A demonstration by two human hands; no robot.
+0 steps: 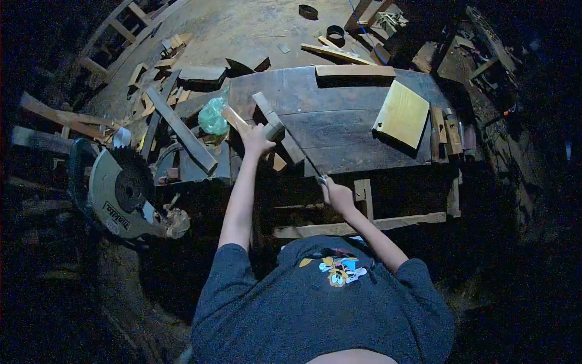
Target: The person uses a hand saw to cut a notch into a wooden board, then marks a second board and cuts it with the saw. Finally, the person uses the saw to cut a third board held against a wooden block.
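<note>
On the dark wooden workbench [339, 130], my left hand [257, 138] is closed around a small wood piece [235, 117] that points up and to the left. A block [274, 128] lies against its fingers, over a long grey wooden strip [291, 145]. My right hand [336, 195] is closed on the handle of a thin, long tool [307, 156] at the bench's front edge. The tool's dark blade runs up and left towards the block; its exact type cannot be made out.
A circular saw [121, 191] with an exposed toothed blade stands at the left. Near it lie a grey plank [182, 130] and a green plastic bag [213, 116]. A yellowish board [403, 114] and wooden planes [445, 130] are at the right. A beam [354, 71] lies along the back.
</note>
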